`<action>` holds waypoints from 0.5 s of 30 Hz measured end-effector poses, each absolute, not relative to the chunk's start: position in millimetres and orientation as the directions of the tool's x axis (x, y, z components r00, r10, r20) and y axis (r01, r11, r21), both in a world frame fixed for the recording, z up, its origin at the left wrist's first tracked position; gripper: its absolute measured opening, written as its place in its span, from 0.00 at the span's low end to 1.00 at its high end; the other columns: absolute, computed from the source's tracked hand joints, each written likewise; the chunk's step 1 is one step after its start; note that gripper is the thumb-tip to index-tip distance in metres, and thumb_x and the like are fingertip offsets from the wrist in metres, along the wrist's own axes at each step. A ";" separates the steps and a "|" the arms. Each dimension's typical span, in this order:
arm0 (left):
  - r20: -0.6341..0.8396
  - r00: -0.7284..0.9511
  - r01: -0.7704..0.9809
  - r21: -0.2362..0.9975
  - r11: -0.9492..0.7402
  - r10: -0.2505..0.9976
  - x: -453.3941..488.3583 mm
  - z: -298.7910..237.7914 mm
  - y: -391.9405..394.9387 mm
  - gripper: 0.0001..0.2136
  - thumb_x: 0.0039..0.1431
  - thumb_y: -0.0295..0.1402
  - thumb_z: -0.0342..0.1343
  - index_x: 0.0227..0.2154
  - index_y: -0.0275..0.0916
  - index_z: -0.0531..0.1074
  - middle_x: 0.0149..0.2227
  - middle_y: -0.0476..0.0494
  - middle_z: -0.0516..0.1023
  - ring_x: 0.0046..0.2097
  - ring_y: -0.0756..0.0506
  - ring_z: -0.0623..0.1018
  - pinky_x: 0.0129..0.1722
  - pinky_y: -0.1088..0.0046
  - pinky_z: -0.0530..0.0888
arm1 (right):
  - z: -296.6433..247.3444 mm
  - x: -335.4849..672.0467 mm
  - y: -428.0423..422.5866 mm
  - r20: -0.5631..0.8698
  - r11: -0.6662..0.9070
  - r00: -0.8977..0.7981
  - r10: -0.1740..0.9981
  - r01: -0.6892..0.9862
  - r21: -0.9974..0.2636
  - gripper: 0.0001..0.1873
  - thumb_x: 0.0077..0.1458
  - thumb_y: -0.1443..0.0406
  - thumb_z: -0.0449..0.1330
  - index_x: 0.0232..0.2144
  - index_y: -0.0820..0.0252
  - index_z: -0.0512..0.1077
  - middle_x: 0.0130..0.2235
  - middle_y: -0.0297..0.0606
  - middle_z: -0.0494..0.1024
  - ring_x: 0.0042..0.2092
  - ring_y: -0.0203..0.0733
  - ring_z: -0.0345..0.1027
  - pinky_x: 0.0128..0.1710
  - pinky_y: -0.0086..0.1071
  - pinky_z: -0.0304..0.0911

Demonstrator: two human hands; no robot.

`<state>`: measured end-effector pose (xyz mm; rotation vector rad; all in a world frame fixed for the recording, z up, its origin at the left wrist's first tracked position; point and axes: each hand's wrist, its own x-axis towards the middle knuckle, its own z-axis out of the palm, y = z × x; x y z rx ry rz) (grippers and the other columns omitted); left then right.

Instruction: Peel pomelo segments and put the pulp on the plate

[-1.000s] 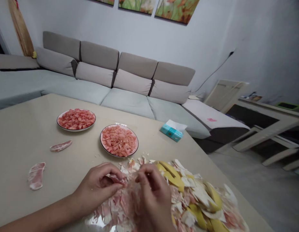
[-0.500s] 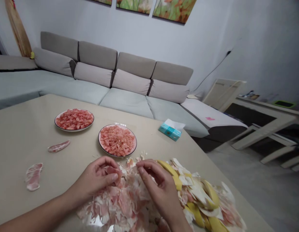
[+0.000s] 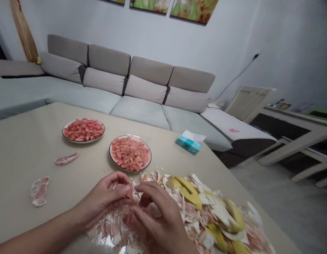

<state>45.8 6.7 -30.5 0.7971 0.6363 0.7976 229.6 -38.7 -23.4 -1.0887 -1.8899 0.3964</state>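
My left hand [image 3: 106, 197] and my right hand [image 3: 155, 213] meet over a heap of pomelo peel and membrane scraps [image 3: 205, 211] at the table's near edge. Both hands pinch a small pink piece of pomelo flesh [image 3: 127, 192] between their fingertips. Beyond them stand two plates heaped with peeled pink pomelo pieces: the nearer plate [image 3: 130, 153] and the farther plate [image 3: 83, 130] to its left. Two unpeeled pomelo segments lie on the table at the left, one [image 3: 66, 159] near the plates and one [image 3: 39, 191] closer to me.
A beige table [image 3: 25, 148] carries everything. A teal tissue pack [image 3: 190, 143] sits near its far right edge. A grey sofa [image 3: 142, 88] runs behind the table. A low white table [image 3: 292, 134] stands at the right, across open floor.
My right hand has drawn in leftward to meet the left hand's fingertips. The left hand has stayed almost still over the scraps.
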 end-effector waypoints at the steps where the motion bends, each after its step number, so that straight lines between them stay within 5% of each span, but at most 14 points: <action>1: -0.175 0.561 -0.374 0.818 0.436 0.809 46.3 -31.3 6.0 0.09 0.55 0.34 0.64 0.35 0.39 0.69 0.31 0.50 0.73 0.34 0.52 0.75 0.38 0.77 0.73 | -24.7 227.2 -38.5 0.567 0.594 -0.237 0.789 0.528 -0.607 0.15 0.53 0.70 0.64 0.45 0.55 0.73 0.41 0.40 0.76 0.37 0.39 0.72 0.37 0.31 0.69; 8: -0.031 0.613 -0.358 0.880 0.313 0.789 45.7 -34.2 4.1 0.14 0.53 0.31 0.65 0.42 0.42 0.71 0.39 0.45 0.77 0.41 0.46 0.77 0.44 0.68 0.72 | -25.9 224.9 -36.7 0.578 0.549 -0.127 0.806 0.525 -0.650 0.12 0.56 0.73 0.59 0.41 0.56 0.74 0.40 0.40 0.72 0.35 0.37 0.71 0.32 0.29 0.69; 15: 0.136 0.406 -0.203 0.978 -0.055 0.904 48.1 -37.3 6.1 0.04 0.55 0.33 0.62 0.33 0.41 0.77 0.37 0.45 0.74 0.42 0.45 0.75 0.43 0.72 0.72 | -25.3 228.8 -37.9 0.583 0.541 -0.113 0.805 0.545 -0.641 0.10 0.57 0.73 0.57 0.36 0.56 0.74 0.37 0.38 0.73 0.37 0.40 0.71 0.36 0.32 0.68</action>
